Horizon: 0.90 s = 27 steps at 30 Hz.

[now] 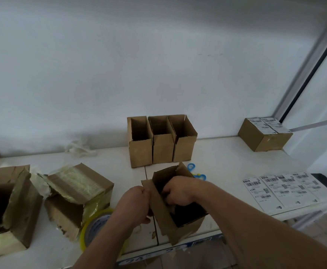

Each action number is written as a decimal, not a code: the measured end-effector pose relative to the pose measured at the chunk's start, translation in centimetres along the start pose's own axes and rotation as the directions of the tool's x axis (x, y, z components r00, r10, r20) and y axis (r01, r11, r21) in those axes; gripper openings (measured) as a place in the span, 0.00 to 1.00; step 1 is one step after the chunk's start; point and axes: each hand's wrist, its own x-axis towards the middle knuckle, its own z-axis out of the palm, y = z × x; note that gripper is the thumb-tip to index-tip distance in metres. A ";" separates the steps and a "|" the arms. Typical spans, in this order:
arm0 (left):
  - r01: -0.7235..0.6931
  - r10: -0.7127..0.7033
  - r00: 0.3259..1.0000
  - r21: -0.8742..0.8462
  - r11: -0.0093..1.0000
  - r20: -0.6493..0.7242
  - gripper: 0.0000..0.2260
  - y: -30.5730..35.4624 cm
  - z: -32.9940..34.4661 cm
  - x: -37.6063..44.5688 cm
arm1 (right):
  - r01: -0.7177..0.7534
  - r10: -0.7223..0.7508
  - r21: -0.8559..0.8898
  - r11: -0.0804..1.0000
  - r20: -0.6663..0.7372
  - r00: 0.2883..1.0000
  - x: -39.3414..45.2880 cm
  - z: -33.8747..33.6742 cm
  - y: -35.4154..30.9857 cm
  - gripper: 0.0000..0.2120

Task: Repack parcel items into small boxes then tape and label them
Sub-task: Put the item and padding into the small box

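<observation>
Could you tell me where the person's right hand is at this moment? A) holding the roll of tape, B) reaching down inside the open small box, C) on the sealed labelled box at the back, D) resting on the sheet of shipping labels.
B: the right hand is down inside the open small box, while the left hand grips its flap.

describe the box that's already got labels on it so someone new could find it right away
Follow the white table to its far right corner by the wall. The closed box sits alone there. Unlike the three open boxes mid-table, it is shut, with white shipping labels on top.
</observation>
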 end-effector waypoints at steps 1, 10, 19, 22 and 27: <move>-0.007 0.005 1.000 0.050 0.999 0.026 0.07 0.0 -0.1 0.1 | 0.012 -0.016 0.065 0.998 0.052 0.999 -0.6 -0.7 0.0 0.17; -0.073 0.058 0.995 0.195 0.978 0.079 0.08 0.0 -0.3 0.5 | 0.113 -0.091 -0.088 0.990 0.216 0.972 -1.9 -1.9 -0.2 0.19; -0.057 0.051 0.998 0.134 0.989 0.045 0.04 -0.2 -0.1 0.4 | 0.058 -0.038 -0.123 0.991 0.158 0.987 -0.7 -0.3 -0.7 0.20; -0.065 0.064 0.998 0.088 0.994 0.016 0.05 -0.3 -0.2 0.7 | 0.088 -0.081 -0.054 0.995 0.116 0.990 -1.0 -0.5 -0.2 0.22; -0.096 0.096 0.995 0.153 0.984 0.007 0.05 -0.4 -0.8 1.0 | 0.244 -0.222 0.131 0.961 -0.167 0.961 -3.3 -1.8 1.3 0.21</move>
